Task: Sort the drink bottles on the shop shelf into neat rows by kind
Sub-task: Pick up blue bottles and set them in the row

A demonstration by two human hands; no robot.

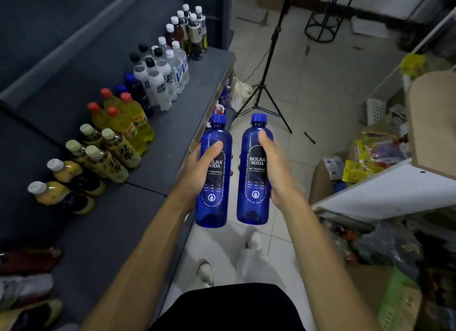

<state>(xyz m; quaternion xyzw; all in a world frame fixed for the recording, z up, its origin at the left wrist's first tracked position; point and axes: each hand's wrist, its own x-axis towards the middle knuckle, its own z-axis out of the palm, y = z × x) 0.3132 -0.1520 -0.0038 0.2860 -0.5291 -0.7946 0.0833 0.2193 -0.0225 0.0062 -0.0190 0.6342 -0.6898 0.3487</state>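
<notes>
My left hand (197, 165) grips a blue soda bottle (214, 202) upright over the shelf's front edge. My right hand (276, 167) grips a second, identical blue soda bottle (253, 182) beside it, above the floor. On the dark shelf (172, 138) to the left the bottles stand grouped by kind: orange juice with white caps (66, 195), tea with pale caps (108, 155), yellow drinks with red caps (123, 118), two more blue bottles (135, 88), white-labelled bottles with black caps (155, 81), clear water (180, 66) and dark drinks (192, 34) at the far end.
A black tripod (265, 83) stands on the tiled floor ahead. A white rack (385, 190) with snack packets and boxes fills the right side. Packets (27, 288) lie on the shelf at the lower left. A black stool (328, 14) stands at the back.
</notes>
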